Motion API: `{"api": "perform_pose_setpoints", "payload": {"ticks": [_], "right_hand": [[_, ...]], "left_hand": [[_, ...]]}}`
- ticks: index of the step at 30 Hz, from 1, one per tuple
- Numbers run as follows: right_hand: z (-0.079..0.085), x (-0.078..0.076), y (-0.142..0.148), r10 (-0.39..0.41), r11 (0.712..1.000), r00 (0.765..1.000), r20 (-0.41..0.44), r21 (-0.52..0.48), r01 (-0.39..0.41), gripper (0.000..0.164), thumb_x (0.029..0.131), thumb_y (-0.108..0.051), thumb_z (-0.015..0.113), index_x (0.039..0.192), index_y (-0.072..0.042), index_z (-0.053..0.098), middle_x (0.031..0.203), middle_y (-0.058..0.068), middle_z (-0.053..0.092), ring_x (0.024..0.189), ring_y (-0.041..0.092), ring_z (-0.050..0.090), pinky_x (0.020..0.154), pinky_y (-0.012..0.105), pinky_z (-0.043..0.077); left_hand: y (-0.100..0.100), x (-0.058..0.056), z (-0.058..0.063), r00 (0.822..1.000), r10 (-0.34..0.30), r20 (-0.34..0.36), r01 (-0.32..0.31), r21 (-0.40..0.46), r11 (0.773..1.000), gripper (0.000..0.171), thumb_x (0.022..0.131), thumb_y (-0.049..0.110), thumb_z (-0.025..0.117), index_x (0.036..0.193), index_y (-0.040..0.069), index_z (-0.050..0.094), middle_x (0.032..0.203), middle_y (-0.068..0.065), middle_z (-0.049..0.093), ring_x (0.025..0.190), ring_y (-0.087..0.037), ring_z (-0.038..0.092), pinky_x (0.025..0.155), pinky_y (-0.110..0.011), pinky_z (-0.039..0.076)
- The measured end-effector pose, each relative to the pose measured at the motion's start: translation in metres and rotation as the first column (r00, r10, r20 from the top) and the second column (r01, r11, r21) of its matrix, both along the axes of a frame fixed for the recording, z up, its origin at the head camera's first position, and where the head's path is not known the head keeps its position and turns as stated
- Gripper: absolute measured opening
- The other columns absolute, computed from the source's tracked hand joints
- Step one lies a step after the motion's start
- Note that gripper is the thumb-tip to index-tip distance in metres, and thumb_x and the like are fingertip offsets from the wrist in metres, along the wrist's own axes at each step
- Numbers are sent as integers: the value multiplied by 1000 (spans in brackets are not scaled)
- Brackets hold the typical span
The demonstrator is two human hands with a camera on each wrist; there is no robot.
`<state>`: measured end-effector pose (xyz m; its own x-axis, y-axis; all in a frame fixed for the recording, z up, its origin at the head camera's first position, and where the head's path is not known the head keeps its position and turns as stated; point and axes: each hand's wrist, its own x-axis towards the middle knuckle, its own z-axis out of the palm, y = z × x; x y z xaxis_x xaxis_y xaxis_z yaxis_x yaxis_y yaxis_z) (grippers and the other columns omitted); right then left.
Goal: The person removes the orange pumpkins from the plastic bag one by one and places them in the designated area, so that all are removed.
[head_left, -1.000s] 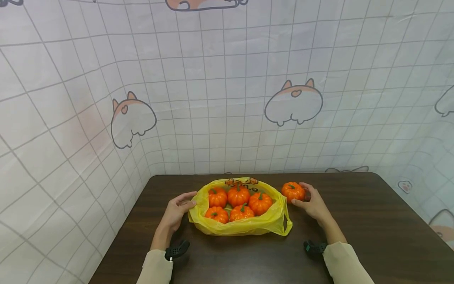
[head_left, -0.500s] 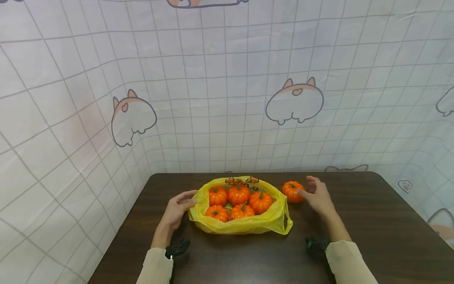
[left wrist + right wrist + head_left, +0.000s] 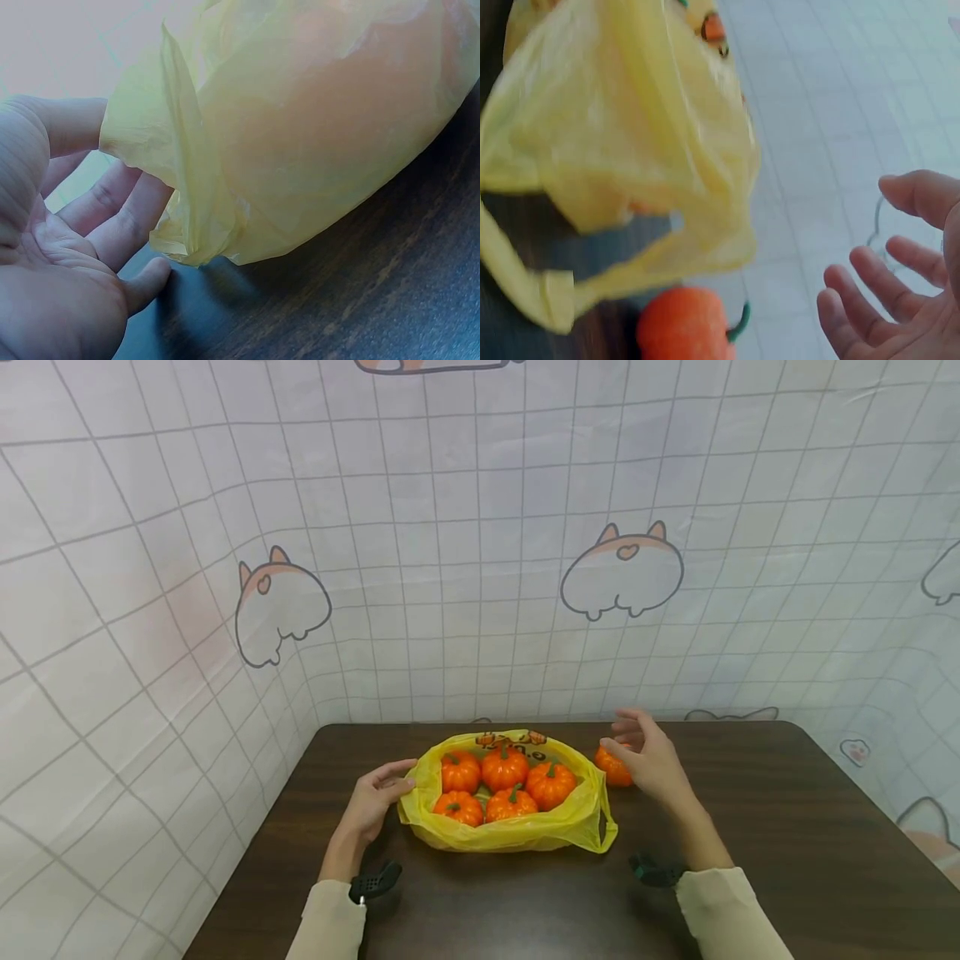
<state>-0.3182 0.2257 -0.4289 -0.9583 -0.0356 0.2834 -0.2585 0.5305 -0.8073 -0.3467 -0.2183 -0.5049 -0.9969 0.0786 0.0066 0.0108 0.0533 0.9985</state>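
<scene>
In the head view a yellow plastic bag point(image 3: 517, 839) lies with its mouth spread on the table. Several small orange pumpkins with green stems sit inside, one pumpkin point(image 3: 551, 786) at the right. My left hand point(image 3: 369, 806) holds the bag's left edge; in the left wrist view the thin film point(image 3: 172, 135) covers some fingertips. Outside, close to the bag's right side, stands another pumpkin point(image 3: 615, 767). My right hand point(image 3: 651, 760) is raised over it and partly hides it, fingers spread and holding nothing. The right wrist view shows this pumpkin point(image 3: 686, 326) apart from the fingers.
The dark wooden table point(image 3: 510, 902) ends at a white gridded cloth point(image 3: 495, 568) printed with cartoon animals, which hangs behind and along the left. A loop handle point(image 3: 609, 835) sticks out at the bag's right front. Each wrist wears a dark band point(image 3: 375, 882).
My right hand let go of the outside pumpkin, drew back to the right, then rose and came left over it. The left hand and the bag stay put.
</scene>
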Motion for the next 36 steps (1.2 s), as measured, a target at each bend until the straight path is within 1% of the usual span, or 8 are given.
{"api": "perform_pose_setpoints", "payload": {"ticks": [4, 8, 10, 14, 18, 24, 31, 36], "right_hand": [[3, 2, -20, 80, 997, 996, -37, 6, -80, 59, 100, -30, 68, 149, -7, 44, 133, 19, 59, 119, 36, 61, 105, 58, 48], [0, 4, -37, 152, 988, 987, -50, 13, -151, 54, 99, -23, 70, 146, -8, 47, 130, 19, 60, 114, 34, 62, 101, 57, 51], [-3, 5, -43, 185, 983, 982, -46, 15, -185, 53, 98, -21, 71, 145, -9, 49, 129, 19, 60, 114, 34, 62, 100, 55, 52], [-11, 5, -47, 233, 972, 972, 0, 22, -233, 54, 96, -21, 73, 144, -11, 50, 130, 20, 60, 116, 36, 63, 96, 49, 55], [-19, 2, -46, 244, 967, 969, 34, 71, -246, 56, 95, -25, 75, 143, -11, 51, 130, 18, 61, 115, 36, 65, 90, 45, 58], [-26, -2, -43, 238, 961, 970, 44, 135, -242, 57, 95, -27, 75, 143, -9, 52, 128, 17, 63, 114, 37, 66, 90, 48, 58], [-29, -3, -43, 227, 959, 971, 80, 155, -237, 58, 94, -25, 76, 143, -7, 52, 129, 17, 63, 116, 38, 64, 93, 51, 56], [-34, -4, -43, 229, 957, 968, 101, 157, -243, 61, 93, -23, 77, 144, -5, 50, 132, 19, 62, 120, 38, 61, 94, 52, 56]], "left_hand": [[0, 0, 2, 1000, 5, 5, -5, -3, 1000, 43, 96, 10, 70, 138, 4, 63, 96, 0, 76, 89, -13, 70, 82, -26, 58], [0, 0, 1, 1000, 8, 5, -8, -2, 1000, 42, 96, 10, 70, 138, 6, 64, 97, 0, 77, 90, -13, 70, 82, -27, 58], [0, 0, 1, 1000, 4, 4, -4, 1, 1000, 42, 97, 10, 70, 138, 6, 63, 97, 1, 77, 91, -13, 70, 82, -27, 58], [0, 0, -1, 1000, -6, 0, 6, 6, 1000, 43, 97, 12, 70, 138, 5, 63, 98, 1, 77, 92, -13, 71, 83, -27, 59], [0, -1, -2, 1000, -8, -6, 8, 0, 1000, 43, 97, 12, 70, 138, 5, 63, 98, 1, 77, 92, -13, 71, 83, -27, 58], [0, 0, -1, 1000, -4, -5, 4, -5, 1000, 42, 97, 11, 70, 138, 5, 63, 98, 0, 77, 93, -13, 70, 84, -26, 58], [-1, 0, -1, 1000, -6, -3, 6, -9, 1000, 43, 97, 12, 70, 139, 5, 62, 99, 0, 77, 94, -13, 70, 84, -25, 58], [-1, 0, -2, 1000, -6, -8, 6, -6, 1000, 42, 97, 11, 70, 138, 5, 63, 98, 0, 77, 95, -14, 70, 86, -26, 57]]}}
